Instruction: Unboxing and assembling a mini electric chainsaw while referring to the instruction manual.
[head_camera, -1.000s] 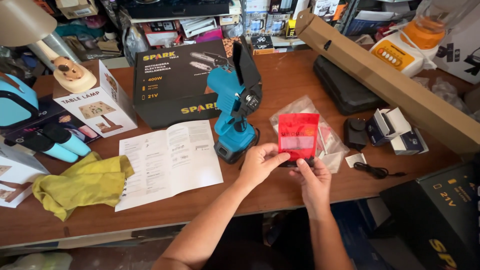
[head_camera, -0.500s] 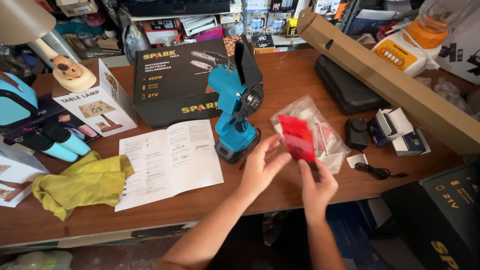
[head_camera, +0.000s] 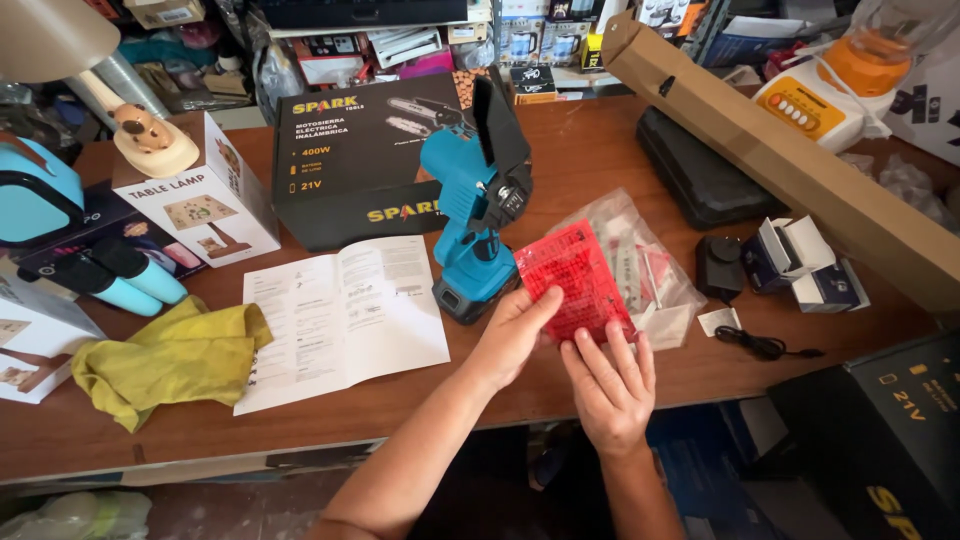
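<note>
Both hands pinch a red packet (head_camera: 575, 283) just right of the blue cordless saw (head_camera: 475, 215); left hand (head_camera: 512, 335) fingers clamped on its lower-left edge; right hand (head_camera: 608, 385) fingers clamped beneath it, above the counter (head_camera: 590, 150).

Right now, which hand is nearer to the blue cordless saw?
Left. The left hand holds the red packet just beside the blue cordless saw base; the right hand sits below the packet, farther off.
</note>
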